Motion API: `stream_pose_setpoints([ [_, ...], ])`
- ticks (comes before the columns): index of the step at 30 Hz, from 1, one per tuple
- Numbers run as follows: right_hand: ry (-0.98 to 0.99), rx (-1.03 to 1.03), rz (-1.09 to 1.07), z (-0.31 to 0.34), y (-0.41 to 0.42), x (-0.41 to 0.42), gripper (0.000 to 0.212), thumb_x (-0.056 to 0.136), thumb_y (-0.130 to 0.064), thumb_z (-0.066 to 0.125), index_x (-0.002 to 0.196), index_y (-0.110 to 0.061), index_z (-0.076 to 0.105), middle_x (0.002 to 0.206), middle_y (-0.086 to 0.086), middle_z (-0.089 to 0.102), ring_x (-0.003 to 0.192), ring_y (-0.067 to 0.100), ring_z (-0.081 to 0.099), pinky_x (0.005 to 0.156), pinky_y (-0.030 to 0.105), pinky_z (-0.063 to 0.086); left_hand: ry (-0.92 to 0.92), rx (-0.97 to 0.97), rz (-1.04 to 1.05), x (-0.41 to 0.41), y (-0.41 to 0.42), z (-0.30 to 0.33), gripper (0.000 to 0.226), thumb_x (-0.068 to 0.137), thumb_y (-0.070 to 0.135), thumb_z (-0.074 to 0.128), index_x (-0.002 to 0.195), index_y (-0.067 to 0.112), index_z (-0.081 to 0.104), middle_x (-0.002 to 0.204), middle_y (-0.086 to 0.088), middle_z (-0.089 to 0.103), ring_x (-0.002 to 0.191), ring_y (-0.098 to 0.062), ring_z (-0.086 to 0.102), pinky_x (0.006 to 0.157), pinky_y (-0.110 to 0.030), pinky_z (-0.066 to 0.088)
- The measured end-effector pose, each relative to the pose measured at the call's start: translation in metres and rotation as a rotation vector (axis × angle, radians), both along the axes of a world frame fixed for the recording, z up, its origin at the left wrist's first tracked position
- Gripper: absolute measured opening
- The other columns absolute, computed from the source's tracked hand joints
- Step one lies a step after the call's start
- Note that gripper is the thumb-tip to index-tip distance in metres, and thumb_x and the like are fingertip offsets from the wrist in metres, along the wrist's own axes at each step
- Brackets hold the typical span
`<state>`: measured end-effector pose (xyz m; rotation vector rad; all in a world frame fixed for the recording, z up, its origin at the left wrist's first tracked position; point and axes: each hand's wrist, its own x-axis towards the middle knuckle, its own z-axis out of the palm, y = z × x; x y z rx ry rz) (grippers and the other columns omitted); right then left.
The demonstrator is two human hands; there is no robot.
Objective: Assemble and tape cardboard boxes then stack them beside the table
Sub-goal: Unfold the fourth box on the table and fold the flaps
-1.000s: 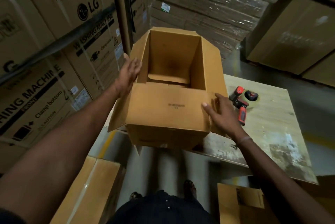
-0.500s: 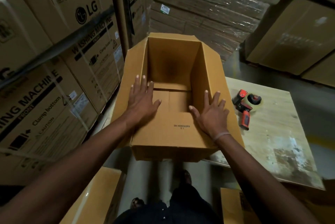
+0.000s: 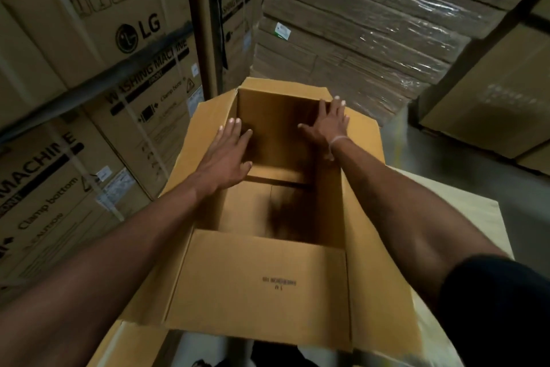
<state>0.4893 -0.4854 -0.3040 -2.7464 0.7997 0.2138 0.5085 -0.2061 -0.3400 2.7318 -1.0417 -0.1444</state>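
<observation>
The open cardboard box [image 3: 262, 286] sits on the worktop [image 3: 464, 218] in front of me, its flaps folded outward. My left hand [image 3: 226, 158] reaches over the box's left side, fingers straight and spread, gripping nothing. My right hand [image 3: 329, 125] lies flat against the far right corner, fingers splayed.

Printed washing-machine cartons [image 3: 98, 48] fill the left side, crossed by a dark rail [image 3: 98, 84]. Shrink-wrapped flat cardboard bundles [image 3: 357, 33] stand at the rear. Plain cartons [image 3: 491, 105] occupy the right. Grey concrete floor [image 3: 422, 146]. Lighting is dim.
</observation>
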Motion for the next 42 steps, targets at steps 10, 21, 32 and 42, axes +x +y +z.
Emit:
stream_pose_setpoints([
  [10, -0.588, 0.952, -0.516, 0.024, -0.052, 0.07, 0.04, 0.088, -0.048, 0.075, 0.108, -0.014, 0.068, 0.097, 0.0, 0.071, 0.09, 0.022, 0.071, 0.058, 0.015, 0.056, 0.061, -0.21, 0.021, 0.0, 0.007, -0.006, 0.096, 0.101, 0.062, 0.048, 0.166, 0.017, -0.008, 0.172, -0.001, -0.021, 0.157, -0.013, -0.021, 0.126, -0.032, -0.009],
  [21, -0.478, 0.834, -0.106, 0.01, -0.039, -0.032, 0.038, 0.098, -0.041, 0.068, 0.09, -0.006, 0.08, 0.126, 0.015, 0.073, 0.131, 0.027, 0.061, 0.097, 0.027, 0.049, 0.378, -0.37, 0.308, 0.001, 0.031, 0.003, 0.082, 0.108, 0.058, 0.031, 0.165, 0.016, -0.009, 0.17, -0.006, -0.025, 0.151, -0.021, -0.032, 0.123, -0.045, -0.019],
  [32, -0.048, -0.011, 0.24, -0.005, 0.014, -0.069, 0.092, 0.079, -0.085, 0.041, 0.158, -0.037, 0.04, 0.173, 0.0, 0.019, 0.161, 0.034, 0.002, 0.125, 0.061, 0.009, 0.84, -0.583, 0.728, 0.029, 0.113, 0.0, 0.046, 0.095, 0.059, 0.064, 0.113, 0.017, 0.068, 0.117, -0.01, 0.069, 0.096, -0.022, 0.065, 0.08, -0.034, 0.052],
  [42, 0.082, -0.034, 0.212, -0.007, 0.026, -0.072, 0.083, 0.093, -0.073, 0.053, 0.163, -0.039, 0.026, 0.175, -0.002, 0.006, 0.16, 0.036, -0.006, 0.124, 0.066, 0.003, 0.966, -1.24, 0.602, 0.038, 0.154, 0.05, 0.026, 0.098, 0.011, 0.052, 0.108, 0.011, 0.076, 0.066, 0.004, 0.061, 0.057, -0.01, 0.053, 0.049, -0.021, 0.043],
])
